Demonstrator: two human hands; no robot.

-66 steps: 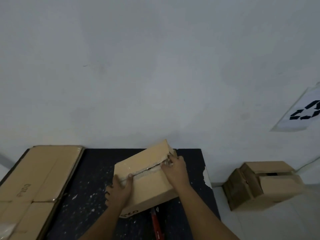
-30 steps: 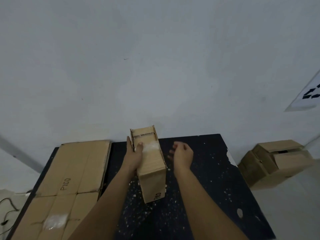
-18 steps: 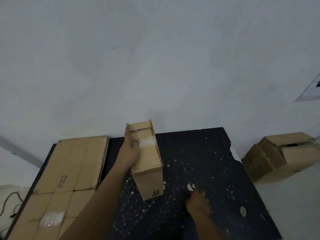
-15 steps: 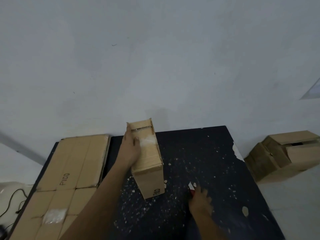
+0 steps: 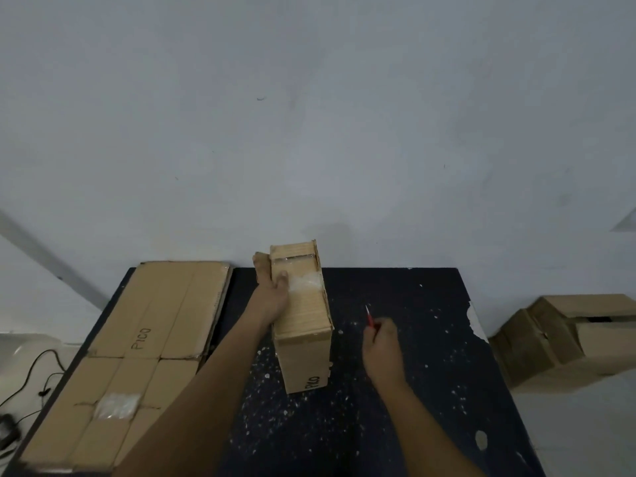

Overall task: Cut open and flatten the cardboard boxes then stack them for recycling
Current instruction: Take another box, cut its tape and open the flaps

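Brown cardboard box (image 5: pixel 303 325) stands on its narrow side mid-way across our dark speckled table (image 5: pixel 430 373), clear tape strip (image 5: pixel 306 282) facing up. Our left hand (image 5: pixel 272 294) braces it, fingers along the left wall, thumb curled onto the top. Our right hand (image 5: pixel 382 342) pinches the red-handled cutter (image 5: pixel 370 316), blade tip up, just right of the box and not touching it. Suggest: run the blade along the taped seam, shallow, stroke heading away from the left thumb; move that thumb off the tape first. Flattened brown cardboard sheets (image 5: pixel 148 335) are stacked at the table's left edge; another open brown box (image 5: pixel 568 339) sits on the floor at right.
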